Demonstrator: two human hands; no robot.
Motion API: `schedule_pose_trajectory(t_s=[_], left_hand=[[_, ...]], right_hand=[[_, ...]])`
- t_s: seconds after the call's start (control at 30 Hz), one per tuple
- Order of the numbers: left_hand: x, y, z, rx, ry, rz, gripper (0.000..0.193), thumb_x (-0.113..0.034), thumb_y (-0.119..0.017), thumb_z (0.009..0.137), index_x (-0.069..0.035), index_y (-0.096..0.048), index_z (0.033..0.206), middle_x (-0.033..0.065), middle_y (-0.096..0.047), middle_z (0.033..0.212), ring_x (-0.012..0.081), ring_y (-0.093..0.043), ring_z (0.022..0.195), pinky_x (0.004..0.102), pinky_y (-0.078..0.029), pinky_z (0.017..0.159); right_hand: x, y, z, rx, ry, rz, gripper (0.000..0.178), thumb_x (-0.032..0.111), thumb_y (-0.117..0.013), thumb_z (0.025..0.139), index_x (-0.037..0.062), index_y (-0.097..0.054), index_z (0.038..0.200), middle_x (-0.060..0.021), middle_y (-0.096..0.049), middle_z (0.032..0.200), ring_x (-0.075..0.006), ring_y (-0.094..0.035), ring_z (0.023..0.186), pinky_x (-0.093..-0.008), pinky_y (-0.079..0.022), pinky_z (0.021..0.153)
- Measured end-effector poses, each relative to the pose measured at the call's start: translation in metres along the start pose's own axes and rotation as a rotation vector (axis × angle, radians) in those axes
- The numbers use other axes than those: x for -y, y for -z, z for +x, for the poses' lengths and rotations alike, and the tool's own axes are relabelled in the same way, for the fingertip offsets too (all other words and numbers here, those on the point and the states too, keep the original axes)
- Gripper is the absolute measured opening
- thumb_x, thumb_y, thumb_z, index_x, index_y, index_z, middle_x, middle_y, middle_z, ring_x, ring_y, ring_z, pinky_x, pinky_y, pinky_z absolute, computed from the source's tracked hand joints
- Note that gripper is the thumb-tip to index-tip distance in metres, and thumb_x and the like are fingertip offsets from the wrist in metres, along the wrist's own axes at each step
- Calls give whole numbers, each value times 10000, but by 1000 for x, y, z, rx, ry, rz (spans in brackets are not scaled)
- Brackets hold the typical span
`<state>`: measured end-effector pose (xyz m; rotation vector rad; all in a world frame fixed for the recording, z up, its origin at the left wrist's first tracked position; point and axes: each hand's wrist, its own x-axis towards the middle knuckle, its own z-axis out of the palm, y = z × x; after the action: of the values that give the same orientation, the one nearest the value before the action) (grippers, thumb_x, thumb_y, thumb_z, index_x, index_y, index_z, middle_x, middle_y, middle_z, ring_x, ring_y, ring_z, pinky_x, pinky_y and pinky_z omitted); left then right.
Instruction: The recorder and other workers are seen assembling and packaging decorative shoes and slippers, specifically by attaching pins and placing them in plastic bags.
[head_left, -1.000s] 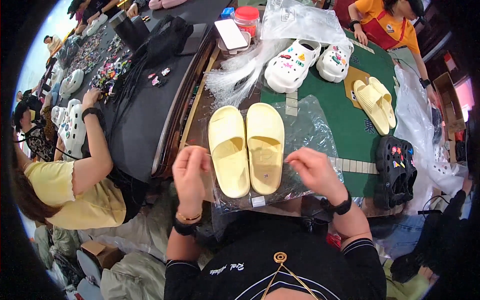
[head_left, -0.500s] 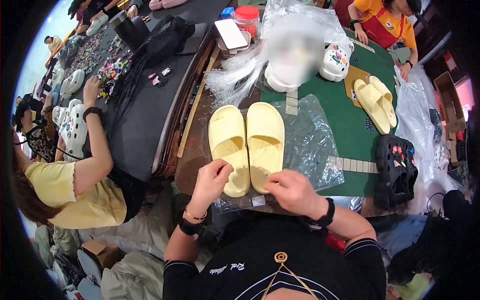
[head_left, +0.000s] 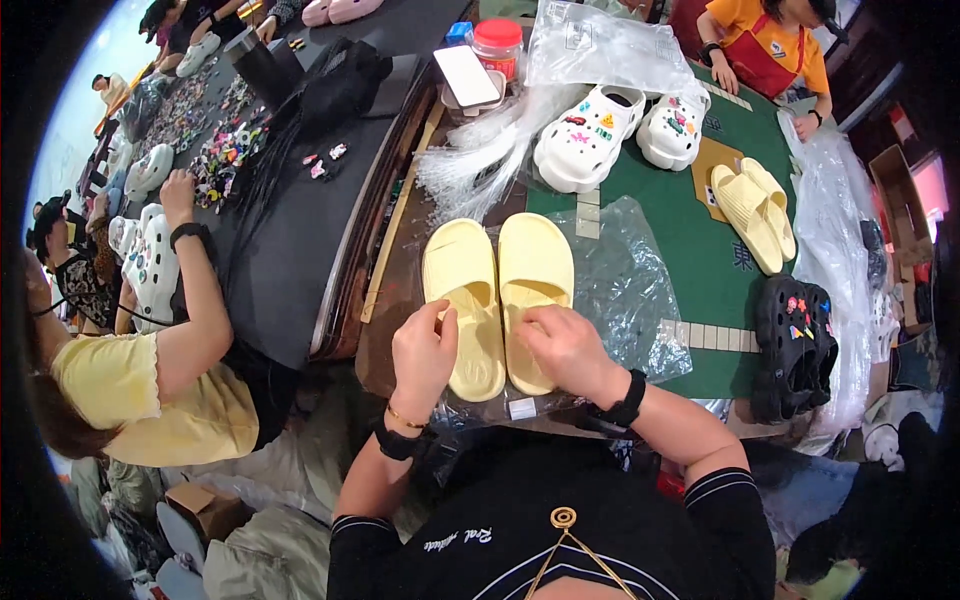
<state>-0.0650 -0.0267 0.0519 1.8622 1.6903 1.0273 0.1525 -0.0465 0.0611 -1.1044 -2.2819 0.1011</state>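
A pair of pale yellow slippers lies side by side in front of me, toes pointing away: the left slipper (head_left: pixel 461 262) and the right slipper (head_left: pixel 538 262). They rest on a clear plastic bag (head_left: pixel 632 300) spread over the table. My left hand (head_left: pixel 422 352) is closed, fingers curled beside the left slipper's footbed. Over the right slipper's footbed, just behind its strap, my right hand (head_left: pixel 566 346) is closed in a pinch. Whatever either hand's fingertips may hold is hidden. A small white label (head_left: pixel 522 408) shows at the bag's near edge.
Beyond are white clogs (head_left: pixel 590 140), a clear strip bundle (head_left: pixel 470 165), a phone (head_left: pixel 466 77) and a red-lidded jar (head_left: pixel 497 48). Right stand another yellow pair (head_left: pixel 752 212) and black clogs (head_left: pixel 793 350). A co-worker's arm (head_left: pixel 195 285) reaches over the left table.
My right hand has moved up and left, from the right slipper's heel toward its strap. My left hand has risen slightly. The blur over the white clogs has gone.
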Motion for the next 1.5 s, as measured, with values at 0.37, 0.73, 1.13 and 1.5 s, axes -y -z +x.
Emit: schedule_pose_trajectory(t_s=[0.37, 0.73, 1.13, 1.5], left_hand=[[-7, -5, -18, 208, -439, 105, 323, -135, -754, 763, -48, -653, 1058, 112, -622, 966, 283, -635, 838, 358, -529, 705], [-8, -37, 5, 66, -441, 236, 88, -129, -721, 791, -69, -658, 783, 92, -607, 713, 285, -606, 648, 379, -492, 582], [-15, -40, 7, -4, -505, 214, 159, -192, -734, 783, -70, -635, 767, 86, -558, 669, 268, -595, 608, 371, -482, 542], [-18, -57, 5, 101, -552, 338, 171, -194, -679, 811, -92, -589, 708, 69, -577, 634, 245, -615, 522, 336, -489, 458]], right_hand=[[-14, -9, 3, 49, -85, -22, 271, 66, -580, 757, -7, -612, 1016, -160, -604, 1080, -308, -615, 995, -383, -515, 864], [-16, -11, 4, 29, -111, -27, 342, 65, -607, 738, -7, -619, 1072, -171, -580, 1175, -317, -607, 1047, -387, -510, 900], [-50, 16, 24, -279, -270, 113, 193, -20, -593, 762, 41, -656, 935, -119, -622, 933, -327, -609, 876, -401, -511, 759], [-77, 0, 25, -146, -416, 179, 203, 72, -573, 838, 9, -655, 1012, -164, -634, 1096, -357, -585, 1018, -420, -476, 904]])
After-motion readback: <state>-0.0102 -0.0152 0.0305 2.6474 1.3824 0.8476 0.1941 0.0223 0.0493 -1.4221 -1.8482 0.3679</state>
